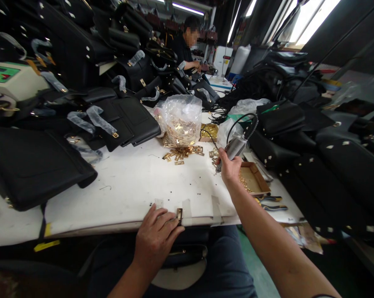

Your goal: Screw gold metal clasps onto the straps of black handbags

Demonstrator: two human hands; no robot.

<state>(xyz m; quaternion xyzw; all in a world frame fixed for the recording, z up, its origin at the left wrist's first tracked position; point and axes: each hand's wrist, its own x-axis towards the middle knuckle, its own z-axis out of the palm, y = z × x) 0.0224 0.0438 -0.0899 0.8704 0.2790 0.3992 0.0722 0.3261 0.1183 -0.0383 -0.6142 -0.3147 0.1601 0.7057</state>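
Observation:
My left hand (pixel 158 234) lies palm down at the table's front edge, fingers stretched out. Its fingertips are right beside a small gold metal lock plate (pixel 179 214); whether they touch it, I cannot tell. Below that hand, a black bag (pixel 187 255) rests on my lap, partly hidden. Off to the right, my right hand (pixel 231 165) is wrapped round a grey corded electric screwdriver (pixel 237 145), tilted with its tip down over the table. Near the tool are loose metal pieces and an open cardboard box (pixel 255 178) with small gold parts inside.
A clear plastic bag (pixel 183 118) of gold fittings stands mid-table, with loose gold plates (pixel 182 153) before it. Yellow-and-black pliers (pixel 270 203) lie at the right. Black bags (pixel 124 120) are piled on both sides. Another person (pixel 187 45) works at the back.

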